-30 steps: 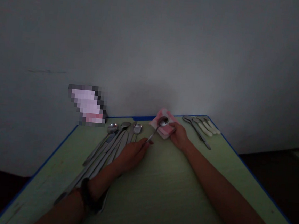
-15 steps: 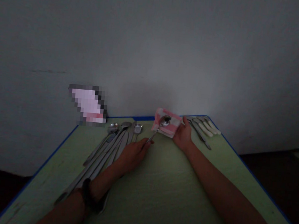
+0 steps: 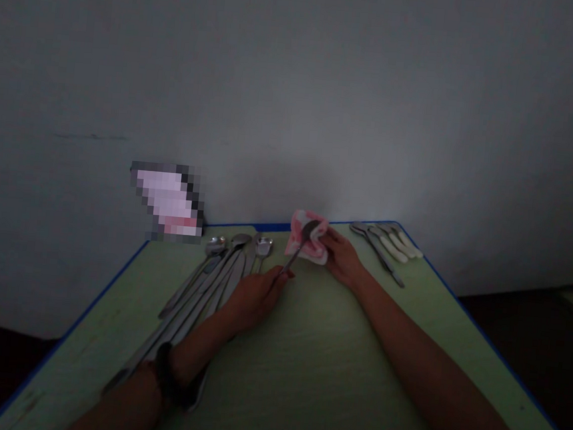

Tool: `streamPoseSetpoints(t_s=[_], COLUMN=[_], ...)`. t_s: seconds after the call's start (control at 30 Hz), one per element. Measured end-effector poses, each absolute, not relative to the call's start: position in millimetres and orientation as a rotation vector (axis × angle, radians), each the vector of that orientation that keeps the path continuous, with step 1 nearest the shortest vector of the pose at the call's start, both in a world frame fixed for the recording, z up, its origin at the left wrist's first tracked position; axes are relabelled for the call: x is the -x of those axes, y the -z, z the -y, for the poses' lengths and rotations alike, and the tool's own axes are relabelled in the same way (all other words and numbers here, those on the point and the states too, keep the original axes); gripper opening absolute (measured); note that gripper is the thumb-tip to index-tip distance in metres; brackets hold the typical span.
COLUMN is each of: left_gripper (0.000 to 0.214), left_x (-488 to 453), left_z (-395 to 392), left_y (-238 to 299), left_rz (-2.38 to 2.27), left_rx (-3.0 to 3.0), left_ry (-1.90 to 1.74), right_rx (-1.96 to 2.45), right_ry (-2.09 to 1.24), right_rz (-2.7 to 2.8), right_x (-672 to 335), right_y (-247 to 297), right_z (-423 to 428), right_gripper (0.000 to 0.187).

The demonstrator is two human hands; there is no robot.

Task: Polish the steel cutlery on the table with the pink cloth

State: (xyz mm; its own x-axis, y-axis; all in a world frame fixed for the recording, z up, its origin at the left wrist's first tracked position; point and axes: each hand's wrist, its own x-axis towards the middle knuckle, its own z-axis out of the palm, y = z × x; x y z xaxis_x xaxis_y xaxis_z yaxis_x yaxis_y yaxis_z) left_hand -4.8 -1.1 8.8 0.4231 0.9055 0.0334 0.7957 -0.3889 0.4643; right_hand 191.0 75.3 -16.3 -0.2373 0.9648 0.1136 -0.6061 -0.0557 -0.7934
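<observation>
Over the far middle of the table, my left hand (image 3: 258, 295) grips a metal spoon (image 3: 292, 259) by its handle, bowl pointing away and to the right. My right hand (image 3: 343, 257) holds a pink and white cloth (image 3: 303, 218) that curls around the spoon's bowl. The cloth lies behind and beside the bowl, which still shows as a dark oval. Under and left of my left forearm lies a pile of long metal cutlery (image 3: 204, 291), spoons among it. Part of that pile is hidden by my arm.
Several spoons and white-handled pieces (image 3: 397, 245) lie at the table's far right corner. A blurred-out phone-like object (image 3: 167, 201) leans at the far left against the wall (image 3: 297, 95). The green table (image 3: 302, 377) has a blue edge.
My right hand has moved a little left, and its fingers have folded the cloth in around the spoon's bowl. The cloth was spread flatter before. My left hand has hardly moved.
</observation>
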Motion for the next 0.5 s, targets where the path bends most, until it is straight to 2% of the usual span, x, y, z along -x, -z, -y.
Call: streamPoseSetpoints(t_s=[0.33, 0.5], left_gripper=[0.040, 0.040], left_x=[5.4, 5.6], left_z=[1.5, 1.3], left_y=[-8.1, -9.1], left_rz=[-1.444, -1.416], left_rx=[-2.377, -2.372], left_ry=[-0.283, -0.311], right_rx=[0.764, 0.672], right_ry=[-1.393, -1.476], right_rz=[1.069, 1.012], right_x=[-190.4, -188.5], right_y=[18.0, 17.9], right_z=[-71.1, -70.3], right_gripper=[0.028, 0.026])
